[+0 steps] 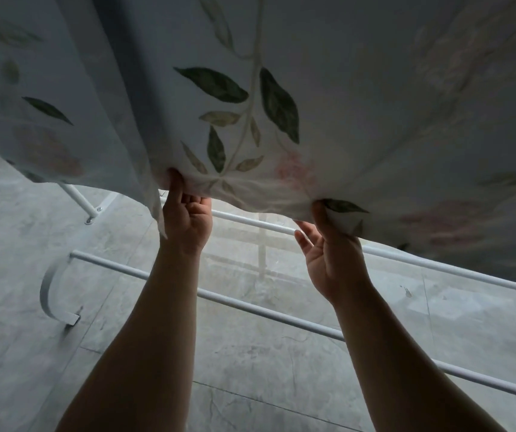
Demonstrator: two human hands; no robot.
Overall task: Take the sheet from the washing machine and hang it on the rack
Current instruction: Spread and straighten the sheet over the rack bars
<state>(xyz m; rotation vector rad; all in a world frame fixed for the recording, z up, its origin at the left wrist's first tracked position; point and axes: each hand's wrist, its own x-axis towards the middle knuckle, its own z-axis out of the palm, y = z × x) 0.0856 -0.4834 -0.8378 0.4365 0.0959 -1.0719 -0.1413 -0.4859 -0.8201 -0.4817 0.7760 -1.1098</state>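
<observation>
Grey floor (63, 353), both hands pinching sheet (312, 73) hem

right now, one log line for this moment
step: hanging | left hand: grips sheet edge | right hand: grips edge | rack: below

The leaf-printed sheet (281, 88) is filling the whole upper part of the view and blocking any passage upward or forward, its lower edge sagging between the left hand (189, 219) and the right hand (331, 254), which are pinching it. Below that edge, the white rack rails (281, 319) are crossing diagonally as bars in the way, with open gaps between them showing the grey tiled floor (32, 244). At the left, the rack's curved foot (49, 288) is standing on otherwise open floor.
</observation>
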